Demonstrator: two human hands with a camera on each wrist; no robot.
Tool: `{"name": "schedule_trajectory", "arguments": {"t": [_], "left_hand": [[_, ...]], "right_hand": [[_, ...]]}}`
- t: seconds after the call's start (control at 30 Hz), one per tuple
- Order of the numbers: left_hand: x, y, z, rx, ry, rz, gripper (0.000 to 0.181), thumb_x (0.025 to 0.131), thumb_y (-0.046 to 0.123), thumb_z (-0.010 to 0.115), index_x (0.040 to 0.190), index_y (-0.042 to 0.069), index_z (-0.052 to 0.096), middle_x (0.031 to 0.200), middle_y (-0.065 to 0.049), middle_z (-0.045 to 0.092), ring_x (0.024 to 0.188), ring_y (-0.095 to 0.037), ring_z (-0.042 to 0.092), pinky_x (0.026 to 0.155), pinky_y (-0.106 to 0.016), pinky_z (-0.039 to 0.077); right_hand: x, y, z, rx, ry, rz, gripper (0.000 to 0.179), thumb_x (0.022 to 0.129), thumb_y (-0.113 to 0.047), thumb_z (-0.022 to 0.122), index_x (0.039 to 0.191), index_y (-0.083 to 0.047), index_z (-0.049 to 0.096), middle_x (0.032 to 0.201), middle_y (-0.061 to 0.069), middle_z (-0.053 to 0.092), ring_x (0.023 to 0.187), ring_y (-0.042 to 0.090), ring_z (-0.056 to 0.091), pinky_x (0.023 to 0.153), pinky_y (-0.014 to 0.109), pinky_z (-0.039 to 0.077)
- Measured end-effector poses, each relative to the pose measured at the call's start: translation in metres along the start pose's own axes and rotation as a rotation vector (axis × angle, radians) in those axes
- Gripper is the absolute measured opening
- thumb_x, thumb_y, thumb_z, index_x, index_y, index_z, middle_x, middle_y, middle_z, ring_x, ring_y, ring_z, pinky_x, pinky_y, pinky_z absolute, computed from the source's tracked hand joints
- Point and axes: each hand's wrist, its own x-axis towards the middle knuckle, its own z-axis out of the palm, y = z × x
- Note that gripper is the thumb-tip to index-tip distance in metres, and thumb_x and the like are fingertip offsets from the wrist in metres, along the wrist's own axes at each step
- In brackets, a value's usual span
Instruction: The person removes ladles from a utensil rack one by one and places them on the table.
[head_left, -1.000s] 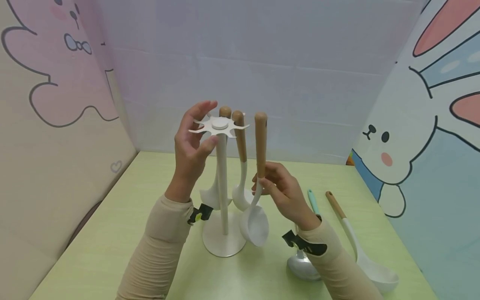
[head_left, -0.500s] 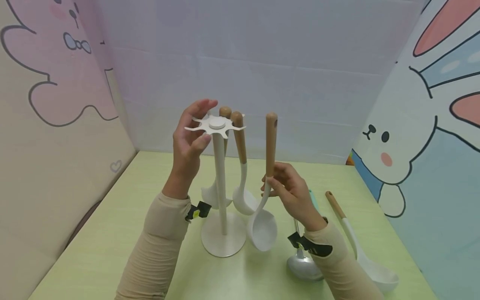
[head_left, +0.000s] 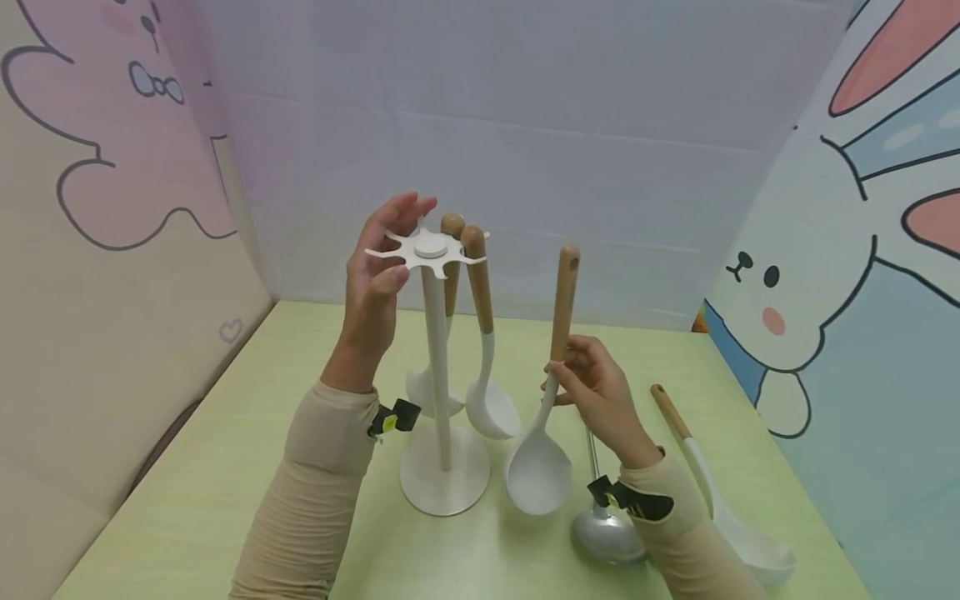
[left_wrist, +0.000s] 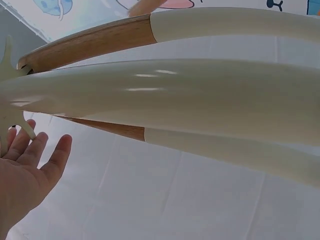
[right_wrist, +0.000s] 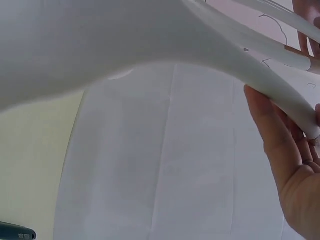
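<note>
My right hand [head_left: 603, 400] pinches a white ladle [head_left: 538, 477] with a wooden handle, where the handle meets the white neck. The ladle stands nearly upright, apart from the rack. In the right wrist view its pale bowl [right_wrist: 90, 45] fills the upper left. My left hand [head_left: 372, 279] holds the star-shaped top of a white utensil rack [head_left: 437, 350], thumb in front and fingers behind; the left wrist view shows its fingers by a hook. Two white, wooden-handled utensils hang there: a ladle [head_left: 491, 408] and another partly hidden behind the post, its bowl [head_left: 420, 392] showing.
A metal ladle [head_left: 609, 536] lies on the table [head_left: 225, 500] beneath the right wrist; its teal handle end [right_wrist: 17, 231] shows in the right wrist view. Further right lies a white spoon-like utensil [head_left: 750, 542] with a wooden handle. Printed walls [head_left: 795, 300] border the table.
My right hand has moved the ladle rightward, away from the rack, and its bowl has turned and its handle leans right. The rack's top has shifted slightly left with my left hand.
</note>
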Motion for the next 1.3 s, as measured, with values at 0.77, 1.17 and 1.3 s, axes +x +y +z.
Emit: {"name": "schedule_trajectory", "arguments": {"t": [0.77,1.17,1.3], "left_hand": [[0.005,-0.001,0.001,-0.145,-0.016,-0.086,0.067,0.074,0.028,0.053,0.137,0.003,0.053,0.132,-0.011,0.060,0.124,-0.029,0.044,0.100,-0.044,0.037],[0.004,-0.001,-0.001,-0.211,-0.038,-0.098,0.066,0.075,0.028,0.048,0.136,0.004,0.053,0.132,-0.008,0.061,0.132,-0.033,0.044,0.099,-0.042,0.037],[0.005,-0.001,-0.002,-0.219,-0.049,-0.098,0.066,0.075,0.027,0.048,0.137,0.006,0.053,0.132,-0.007,0.061,0.131,-0.029,0.046,0.098,-0.041,0.037]], "right_hand": [[-0.005,0.039,-0.004,-0.084,-0.034,0.322,0.032,0.100,-0.005,0.058,0.127,0.006,0.045,0.106,0.026,0.060,0.081,0.021,0.068,0.060,0.040,0.060],[-0.008,0.063,0.005,-0.122,-0.035,0.414,0.032,0.099,-0.007,0.061,0.124,0.003,0.046,0.100,0.018,0.062,0.078,0.026,0.068,0.056,0.041,0.059],[-0.008,0.071,0.006,-0.113,-0.044,0.444,0.032,0.099,-0.010,0.061,0.124,0.003,0.046,0.101,0.018,0.061,0.076,0.026,0.067,0.057,0.044,0.059]]}}
